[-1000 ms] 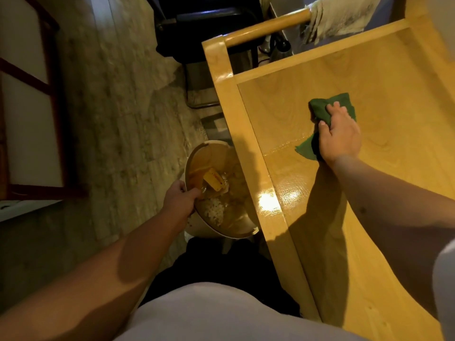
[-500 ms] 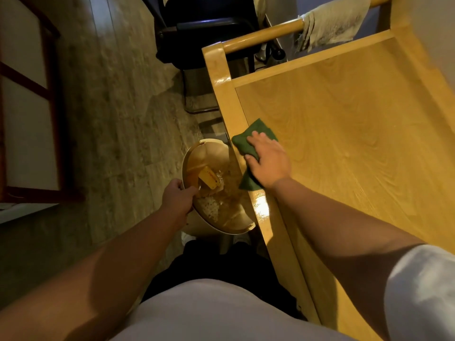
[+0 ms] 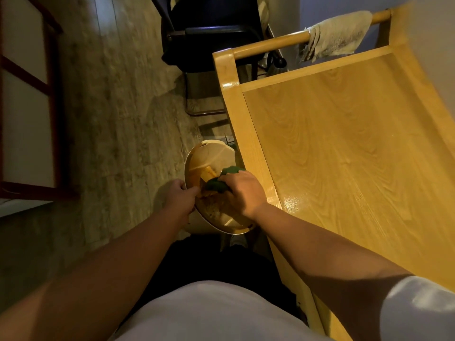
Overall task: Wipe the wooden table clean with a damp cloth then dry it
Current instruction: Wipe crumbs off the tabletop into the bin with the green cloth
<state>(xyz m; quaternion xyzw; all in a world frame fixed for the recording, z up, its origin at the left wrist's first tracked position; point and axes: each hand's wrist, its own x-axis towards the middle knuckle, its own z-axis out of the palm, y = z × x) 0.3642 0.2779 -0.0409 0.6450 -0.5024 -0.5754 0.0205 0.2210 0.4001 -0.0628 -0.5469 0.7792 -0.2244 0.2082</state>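
Below centre frame, over white bin [image 3: 197,153] beside wooden table [image 3: 344,156]: right hand [image 3: 240,193] curled round green cloth [image 3: 225,177], holding it above scraps inside. Left hand [image 3: 181,196] gripping bin rim. Wet sheen on table edge nearby. Upper right: beige towel [image 3: 337,36] draped over rail [image 3: 270,45].

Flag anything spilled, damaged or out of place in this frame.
Nothing is spilled or damaged. The right hand holds the green cloth over the scrap-filled bowl gripped by the left hand. A frayed, stained rag hangs on the table's rail.
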